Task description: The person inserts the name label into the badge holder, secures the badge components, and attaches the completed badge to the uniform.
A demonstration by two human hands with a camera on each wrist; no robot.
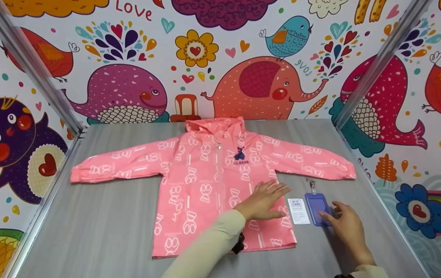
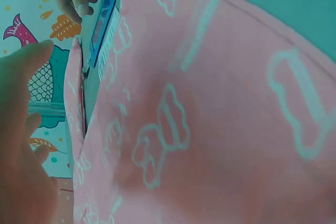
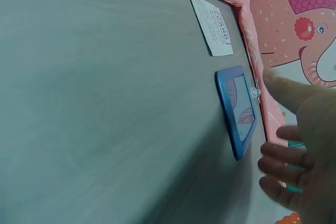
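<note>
A pink hooded child's jacket with white outline prints lies spread out, front up, sleeves stretched to both sides. Over its lower right part is my left hand, fingers spread and holding nothing. Beside the jacket's edge lies a white printed card. Just right of the card is a blue badge holder with a clip at its top. My right hand is at the holder's right side, fingers loosely bent. In the right wrist view, a gap shows between that hand and the badge holder.
The grey wood-grain table extends around the jacket. Behind it stands a wall panel printed with cartoon animals. Metal posts rise at the back corners. A dark strap is on the left wrist.
</note>
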